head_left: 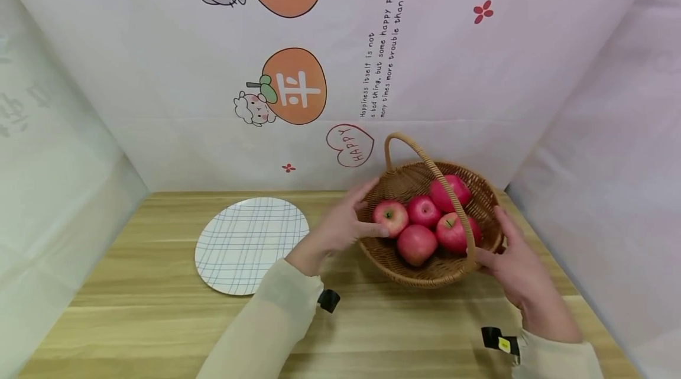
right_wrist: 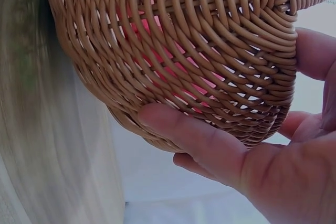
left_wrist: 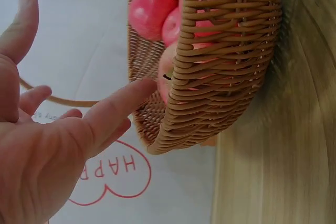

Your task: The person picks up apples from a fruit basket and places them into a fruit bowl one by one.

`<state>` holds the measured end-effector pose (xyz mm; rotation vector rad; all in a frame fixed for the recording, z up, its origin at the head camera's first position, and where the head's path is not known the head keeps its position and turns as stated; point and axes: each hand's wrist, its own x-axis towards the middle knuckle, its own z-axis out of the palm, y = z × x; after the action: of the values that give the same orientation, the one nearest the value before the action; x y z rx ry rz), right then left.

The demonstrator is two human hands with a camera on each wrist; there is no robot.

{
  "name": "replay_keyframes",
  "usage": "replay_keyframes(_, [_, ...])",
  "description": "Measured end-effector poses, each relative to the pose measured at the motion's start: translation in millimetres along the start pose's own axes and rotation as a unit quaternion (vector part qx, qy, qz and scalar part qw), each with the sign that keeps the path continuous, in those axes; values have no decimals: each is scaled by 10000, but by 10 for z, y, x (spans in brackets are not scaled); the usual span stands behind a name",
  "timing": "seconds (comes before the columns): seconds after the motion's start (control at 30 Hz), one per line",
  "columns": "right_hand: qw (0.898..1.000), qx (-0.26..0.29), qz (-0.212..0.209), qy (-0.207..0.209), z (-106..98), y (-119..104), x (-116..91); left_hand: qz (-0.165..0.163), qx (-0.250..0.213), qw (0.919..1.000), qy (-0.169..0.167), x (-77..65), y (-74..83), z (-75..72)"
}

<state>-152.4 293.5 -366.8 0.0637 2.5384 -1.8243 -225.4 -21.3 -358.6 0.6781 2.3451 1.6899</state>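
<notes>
A brown woven wicker basket [head_left: 407, 272] with an arched handle [head_left: 441, 181] stands on the right of the table, holding several red apples [head_left: 417, 245]. At its left rim is my left hand [head_left: 343, 222], fingers spread and fairly straight. One digit reaches over the rim towards an apple with a stem; contact is unclear in the left wrist view. My right hand [head_left: 518, 263] holds the basket's right side near the handle's base. In the right wrist view, one finger [right_wrist: 194, 135] lies along the outer weave, while other digits pass behind the rim.
Left of the basket, a white round plate [head_left: 250, 246] with a blue grid pattern lies on the wooden table [head_left: 159, 331]. A printed white cloth [head_left: 425, 71] hangs behind. More pale cloth [head_left: 601, 190] borders the right side.
</notes>
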Motion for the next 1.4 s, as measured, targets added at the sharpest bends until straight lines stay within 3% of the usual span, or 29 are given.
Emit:
replay_keyframes(0.2, [9941,-1054,-148,189,-28,-21,-42,-256,-105,9992,-295,98,-73,62])
replay_keyframes(0.4, [9886,-1463,-236,249,-14,-54,-49,-408,-305,9981,-348,163,-166,108])
replay_keyframes(0.67, [9875,-1555,-226,152,18,-115,-74,-419,-104,9983,-395,217,-278,123])
replay_keyframes(0.97, [9857,-1642,-319,205,47,-158,-75,-757,422,9944,-603,265,-266,205])
replay_keyframes(1.07, [9872,-1560,-285,191,60,-167,-79,-746,728,9928,-596,273,-276,240])
replay_keyframes(1.4, [9882,-1480,-340,203,65,-179,-80,-1004,974,9892,-446,307,-307,339])
